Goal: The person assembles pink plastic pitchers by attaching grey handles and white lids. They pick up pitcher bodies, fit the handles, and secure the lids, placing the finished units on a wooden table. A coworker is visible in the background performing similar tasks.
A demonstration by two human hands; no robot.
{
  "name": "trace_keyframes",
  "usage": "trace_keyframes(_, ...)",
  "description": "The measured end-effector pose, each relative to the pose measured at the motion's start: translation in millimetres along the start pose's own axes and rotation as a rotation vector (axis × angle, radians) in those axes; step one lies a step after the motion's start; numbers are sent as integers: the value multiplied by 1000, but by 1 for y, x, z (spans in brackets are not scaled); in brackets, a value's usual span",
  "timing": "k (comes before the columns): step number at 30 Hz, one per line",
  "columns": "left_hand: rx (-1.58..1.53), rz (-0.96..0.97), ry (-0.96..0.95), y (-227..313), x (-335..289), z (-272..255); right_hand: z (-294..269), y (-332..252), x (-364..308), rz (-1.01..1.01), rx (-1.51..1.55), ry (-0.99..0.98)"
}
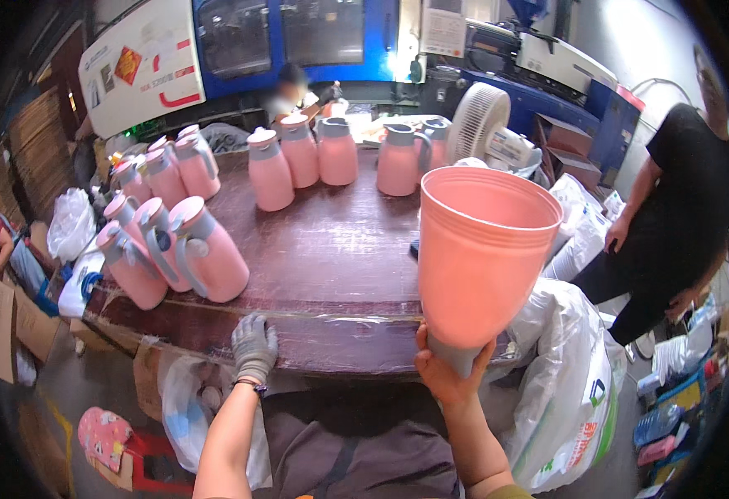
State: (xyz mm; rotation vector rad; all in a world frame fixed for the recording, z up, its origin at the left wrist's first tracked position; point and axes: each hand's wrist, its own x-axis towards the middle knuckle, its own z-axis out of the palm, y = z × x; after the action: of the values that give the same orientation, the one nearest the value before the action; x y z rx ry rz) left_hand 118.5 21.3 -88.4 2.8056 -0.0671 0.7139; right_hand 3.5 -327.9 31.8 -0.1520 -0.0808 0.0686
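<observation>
White glare flares beside the blue machine (275,37) at top centre; the upper-right wall (643,46) looks washed out. The surface (323,266) shines mid-frame, its front edge bowed. Black corners frame the view; a person's head (292,81) up top is blurred.

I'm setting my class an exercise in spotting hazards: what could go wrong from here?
1. The pink jug shell could tip or slip: only the right hand supports it, by its narrow grey neck, wide open end up.
2. The front grey-handled jug stands close to the near edge of the table and the gloved left hand; a careless sweep might knock it over.
</observation>
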Motion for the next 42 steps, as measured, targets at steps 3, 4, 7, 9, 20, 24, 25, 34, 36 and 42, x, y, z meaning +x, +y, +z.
trace_keyframes(3,-24,12,35,-3,-2,5,5,-22,-22,-142,-153,53)
trace_keyframes(4,-14,11,38,-3,-3,5,5,-31,-28,-193,-210,85)
trace_keyframes(7,-30,14,41,-3,-4,4,-4,-54,-48,-420,-462,182)
trace_keyframes(9,-49,4,0,-1,-1,4,-32,-73,-57,-646,-638,293)
trace_keyframes(20,-34,30,-15,-6,-2,8,-28,-138,-118,-896,-414,117)
trace_keyframes(24,-31,32,-14,-7,-2,6,-34,-136,-120,-1051,-492,133)
trace_keyframes(25,-31,36,-10,-8,-2,6,-36,-135,-120,-1070,-484,144)
trace_keyframes(34,-33,36,7,-6,-3,7,-24,-140,-106,-1634,-975,311)
trace_keyframes(36,-33,35,10,-6,-3,6,-23,-142,-105,-1680,-963,346)
trace_keyframes(42,-49,30,38,-7,-3,12,-15,-139,-113,-1561,-900,279)
